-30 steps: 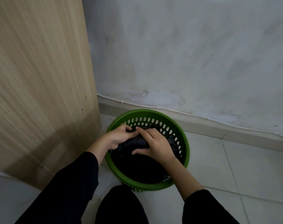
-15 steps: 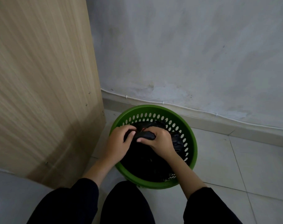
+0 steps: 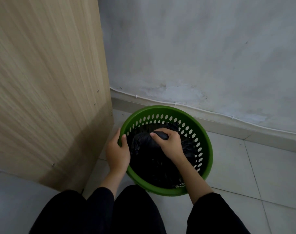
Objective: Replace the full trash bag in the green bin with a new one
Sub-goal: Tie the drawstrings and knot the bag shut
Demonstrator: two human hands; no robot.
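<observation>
A round green bin (image 3: 206, 144) with a perforated wall stands on the tiled floor near the wall corner. Inside it sits a full black trash bag (image 3: 149, 159), its top gathered into a bunch. My right hand (image 3: 169, 142) is closed around that gathered neck, in the middle of the bin. My left hand (image 3: 117, 152) grips the bin's left rim, thumb inside and fingers outside. The lower part of the bag is hidden by the bin wall.
A tall wooden cabinet panel (image 3: 47, 81) stands close to the left of the bin. A grey wall (image 3: 203, 56) with a white cable (image 3: 194, 108) along its base runs behind. Pale floor tiles (image 3: 253, 169) spread to the right. My dark-clothed knees fill the bottom edge.
My left hand let go of the bag's top and moved to the bin's left rim. My right hand now holds the gathered neck alone.
</observation>
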